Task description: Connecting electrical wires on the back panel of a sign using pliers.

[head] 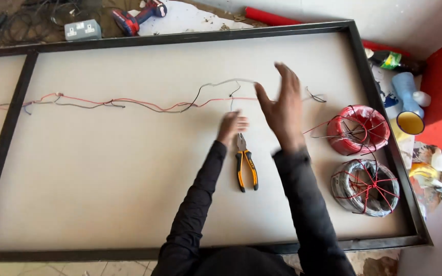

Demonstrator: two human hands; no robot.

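Head camera looks down on two dark-sleeved arms over a white panel [103, 168] edged by a black metal frame [6, 148]. Right hand [282, 105] is raised, fingers spread and released, its thumb tip meeting a pale length of wire [226, 82] that loops above the panel; a firm grasp cannot be told. Left hand [232, 125] rests lower, fingers curled at a thin strand dropping from that loop, just above one pair of yellow-and-black pliers [245, 162] lying flat between the forearms. One joined run of red and black wires [98, 102] trails left across the panel, past the frame's crossbar. Two wire coils sit right of the right forearm: one red coil [359, 129] and, nearer the person, one grey-black coil [365, 186] tied with red strands. Beyond the frame's far edge lie one red-and-blue cordless drill [139, 15], one grey double socket [82, 29] and one red tube [272, 18]. One blue-and-yellow torch [407, 105] lies off the right edge.
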